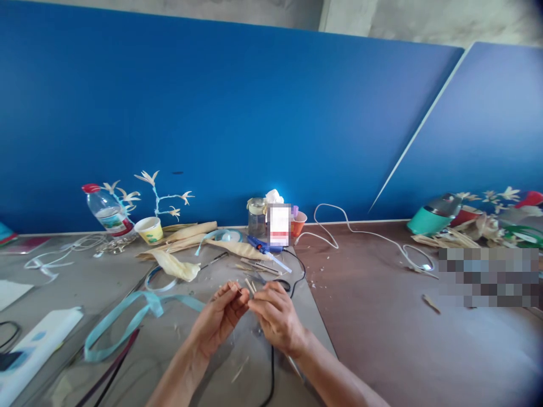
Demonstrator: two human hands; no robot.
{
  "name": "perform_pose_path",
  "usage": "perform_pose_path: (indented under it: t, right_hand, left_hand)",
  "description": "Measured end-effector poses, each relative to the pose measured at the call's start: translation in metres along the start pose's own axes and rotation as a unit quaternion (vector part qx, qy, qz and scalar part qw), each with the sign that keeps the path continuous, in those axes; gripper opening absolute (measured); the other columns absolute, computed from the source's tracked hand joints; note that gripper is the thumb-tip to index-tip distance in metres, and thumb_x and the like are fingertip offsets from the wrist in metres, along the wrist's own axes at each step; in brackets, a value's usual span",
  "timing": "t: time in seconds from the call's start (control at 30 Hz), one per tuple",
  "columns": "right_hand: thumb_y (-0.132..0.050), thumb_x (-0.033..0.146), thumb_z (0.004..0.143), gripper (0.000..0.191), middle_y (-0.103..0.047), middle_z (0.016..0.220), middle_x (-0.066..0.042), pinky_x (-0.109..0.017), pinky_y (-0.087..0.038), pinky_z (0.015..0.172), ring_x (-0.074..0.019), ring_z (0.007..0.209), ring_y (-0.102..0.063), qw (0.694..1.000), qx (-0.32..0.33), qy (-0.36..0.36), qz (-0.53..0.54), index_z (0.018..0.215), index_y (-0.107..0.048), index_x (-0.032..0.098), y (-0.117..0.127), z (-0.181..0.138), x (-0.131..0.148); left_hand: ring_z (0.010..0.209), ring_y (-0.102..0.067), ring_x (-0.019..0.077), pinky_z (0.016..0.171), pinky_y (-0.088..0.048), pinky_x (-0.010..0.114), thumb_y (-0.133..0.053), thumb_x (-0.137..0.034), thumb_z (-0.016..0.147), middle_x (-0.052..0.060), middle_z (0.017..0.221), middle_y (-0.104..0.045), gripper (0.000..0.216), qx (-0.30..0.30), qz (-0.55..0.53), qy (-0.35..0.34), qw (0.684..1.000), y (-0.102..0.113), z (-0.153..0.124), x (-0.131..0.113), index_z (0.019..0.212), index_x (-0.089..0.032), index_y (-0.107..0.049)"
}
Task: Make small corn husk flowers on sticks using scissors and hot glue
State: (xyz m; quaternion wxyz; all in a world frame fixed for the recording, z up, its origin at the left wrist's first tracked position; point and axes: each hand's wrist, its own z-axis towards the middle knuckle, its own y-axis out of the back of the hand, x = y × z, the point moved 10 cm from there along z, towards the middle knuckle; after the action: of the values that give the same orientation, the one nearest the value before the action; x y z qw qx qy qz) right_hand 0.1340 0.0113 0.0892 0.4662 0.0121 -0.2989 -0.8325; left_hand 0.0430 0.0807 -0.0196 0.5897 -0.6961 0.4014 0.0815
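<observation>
Centrally, the left hand (223, 314) and the right hand (278, 316) are close together above the grey part of the bench (150, 359), their fingertips nearly meeting. Thumb and fingers of the right hand seem to pinch the pale strips (250, 286) that stick up in the gap between both hands. The left hand has its thumb and forefinger pressed together on something thin, too small to name. Just beyond the hands lie a few thin sticks (258, 268), and past these a blue glue gun (265, 246), with a clear stick (278, 262) reaching back from it toward the right hand. Farther out stand a jar (257, 217), a white box (279, 226) and an orange cup (299, 222). Ahead and left of the left hand is a husk (178, 265); nearer, a light blue ribbon (99, 336) loops to that hand's left. Beyond the husk are a yellow cup (149, 232), a flower stem (157, 198) and a tilted bottle (108, 212). Well to the right of the right hand, a white cable (373, 232) winds over the brown part, and a teal flask (430, 216) lies farther off. Behind everything rises a blue partition (237, 113).
</observation>
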Motion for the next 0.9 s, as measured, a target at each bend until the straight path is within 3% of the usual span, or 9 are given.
perform_pose_path:
  t: [0.17, 0.3, 0.53, 0.67, 0.77, 0.9]
  right_hand:
    - [-0.049, 0.009, 0.082, 0.011, -0.064, 0.076, -0.002, -0.033, -0.041, 0.074, -0.0124, 0.068, -0.058, 0.998, -0.042, -0.049, 0.008, 0.085, -0.053, 0.019, 0.007, -0.001, -0.010]
    - [-0.049, 0.013, 0.082, 0.008, -0.061, 0.066, 0.000, -0.032, -0.039, 0.069, -0.0128, 0.063, -0.055, 0.992, -0.059, -0.107, 0.017, 0.078, -0.052, 0.020, 0.009, -0.004, -0.020]
    - [-0.047, 0.018, 0.082, 0.015, -0.053, 0.061, 0.000, -0.030, -0.037, 0.064, -0.0146, 0.062, -0.049, 0.981, -0.058, -0.185, 0.011, 0.067, -0.046, 0.019, 0.007, -0.010, -0.030]
    - [-0.046, 0.019, 0.082, 0.020, -0.050, 0.059, 0.000, -0.028, -0.036, 0.061, -0.0148, 0.061, -0.046, 0.973, -0.060, -0.221, 0.020, 0.063, -0.043, 0.020, 0.005, -0.015, -0.038]
    - [-0.047, 0.018, 0.082, 0.022, -0.049, 0.056, 0.001, -0.027, -0.035, 0.058, -0.0142, 0.059, -0.045, 0.968, -0.068, -0.240, 0.024, 0.060, -0.042, 0.020, 0.005, -0.017, -0.041]
    - [-0.047, 0.020, 0.081, 0.024, -0.046, 0.053, 0.002, -0.026, -0.034, 0.057, -0.0135, 0.057, -0.043, 0.965, -0.063, -0.251, 0.033, 0.059, -0.040, 0.020, 0.002, -0.018, -0.041]
  left_hand:
    - [0.060, -0.063, 0.0095, 0.064, -0.053, 0.022, -0.062, -0.013, 0.075, 0.004, 0.071, -0.067, 0.000, 0.038, 0.040, 0.016, 0.998, -0.014, -0.005, 0.001, 0.075, -0.013, -0.062]
    - [0.057, -0.060, 0.0084, 0.060, -0.051, 0.021, -0.068, -0.018, 0.070, 0.003, 0.072, -0.066, 0.009, 0.037, 0.076, 0.001, 0.996, -0.016, -0.007, -0.002, 0.076, -0.013, -0.062]
    - [0.055, -0.057, 0.0079, 0.056, -0.044, 0.019, -0.069, -0.026, 0.068, 0.002, 0.072, -0.065, 0.016, 0.029, 0.158, -0.042, 0.986, -0.019, -0.007, -0.009, 0.069, -0.013, -0.060]
    - [0.055, -0.056, 0.0082, 0.057, -0.042, 0.020, -0.070, -0.027, 0.066, 0.003, 0.073, -0.066, 0.018, -0.006, 0.219, -0.073, 0.973, -0.018, -0.010, -0.015, 0.067, -0.013, -0.059]
    - [0.054, -0.055, 0.0079, 0.057, -0.041, 0.021, -0.071, -0.027, 0.064, 0.002, 0.073, -0.066, 0.020, -0.020, 0.221, -0.078, 0.972, -0.018, -0.011, -0.016, 0.066, -0.013, -0.058]
    - [0.046, -0.046, 0.0043, 0.052, -0.037, 0.019, -0.070, -0.028, 0.065, -0.001, 0.066, -0.061, 0.020, 0.008, 0.191, -0.081, 0.978, -0.023, -0.012, -0.016, 0.065, -0.014, -0.056]
